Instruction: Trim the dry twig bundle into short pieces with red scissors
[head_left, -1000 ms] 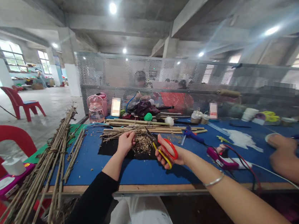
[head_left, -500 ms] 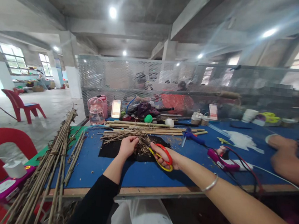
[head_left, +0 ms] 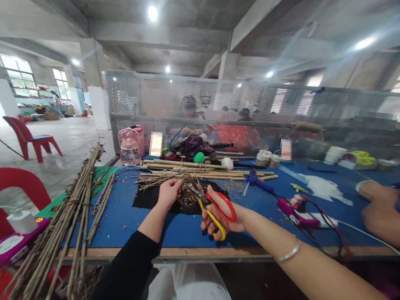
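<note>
My right hand point(head_left: 223, 220) grips scissors point(head_left: 223, 207) with one red and one yellow handle. The handles are spread apart and the blades point away toward my left hand point(head_left: 169, 193). That hand is closed in a pinch just left of the blades; whatever lies between its fingertips is too small to make out. Under both hands is a black cloth point(head_left: 141, 201), bearing a heap of short cut twig pieces point(head_left: 189, 199). A bunch of thin twigs point(head_left: 153, 179) lies behind and left of my left hand.
Long bundled stalks point(head_left: 64, 221) hang over the table's left edge. Thicker sticks point(head_left: 215, 173) lie behind the cloth. To the right are a blue glue gun point(head_left: 259, 182), a purple power strip point(head_left: 297, 215) with cables, and another person's arm point(head_left: 387, 214). A perforated metal screen point(head_left: 137, 92) stands behind.
The scissors' handles went from spread to closed together, then spread again. My right hand moved in toward my left hand and drew back slightly. My left hand shifted a little and stays pinched.
</note>
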Motion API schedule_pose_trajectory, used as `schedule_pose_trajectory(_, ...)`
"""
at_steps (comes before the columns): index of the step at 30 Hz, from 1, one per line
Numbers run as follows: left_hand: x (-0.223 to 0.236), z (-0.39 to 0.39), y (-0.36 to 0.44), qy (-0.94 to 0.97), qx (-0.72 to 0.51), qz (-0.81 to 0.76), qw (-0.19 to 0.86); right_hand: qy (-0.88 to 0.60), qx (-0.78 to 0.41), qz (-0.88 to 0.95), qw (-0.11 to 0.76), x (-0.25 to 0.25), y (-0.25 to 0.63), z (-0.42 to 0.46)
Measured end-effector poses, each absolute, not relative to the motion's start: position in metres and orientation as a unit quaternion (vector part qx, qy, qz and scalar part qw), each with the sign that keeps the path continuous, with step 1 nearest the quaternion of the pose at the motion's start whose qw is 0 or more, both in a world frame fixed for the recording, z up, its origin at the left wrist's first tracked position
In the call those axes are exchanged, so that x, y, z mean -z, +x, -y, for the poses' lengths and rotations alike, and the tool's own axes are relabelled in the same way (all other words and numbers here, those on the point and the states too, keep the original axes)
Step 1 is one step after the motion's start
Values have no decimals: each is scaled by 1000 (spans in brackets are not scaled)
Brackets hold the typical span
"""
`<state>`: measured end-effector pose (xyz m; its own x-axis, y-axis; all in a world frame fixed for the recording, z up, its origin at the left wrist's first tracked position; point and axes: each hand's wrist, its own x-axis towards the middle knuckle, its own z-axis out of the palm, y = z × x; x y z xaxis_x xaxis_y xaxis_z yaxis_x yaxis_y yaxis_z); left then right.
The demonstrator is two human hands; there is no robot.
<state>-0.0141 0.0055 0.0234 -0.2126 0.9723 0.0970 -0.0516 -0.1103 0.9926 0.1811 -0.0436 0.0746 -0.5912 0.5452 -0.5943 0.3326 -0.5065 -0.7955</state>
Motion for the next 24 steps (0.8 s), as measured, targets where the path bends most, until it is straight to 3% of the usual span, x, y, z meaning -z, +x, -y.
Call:
schedule_pose_trajectory(7, -27, 0, -11, 521, -538, -515, 416, -483, -720, 483, 123, -74, 170, 33)
schedule_pose_trajectory(15, -17, -5, -13, 598, -485, -543, 334, -538, -698, 456, 120, -66, 171, 26)
schedule_pose_trajectory(24, -16, -8, -15, 539, -520, -562, 352, -510, -711, 472, 112, -76, 175, 40)
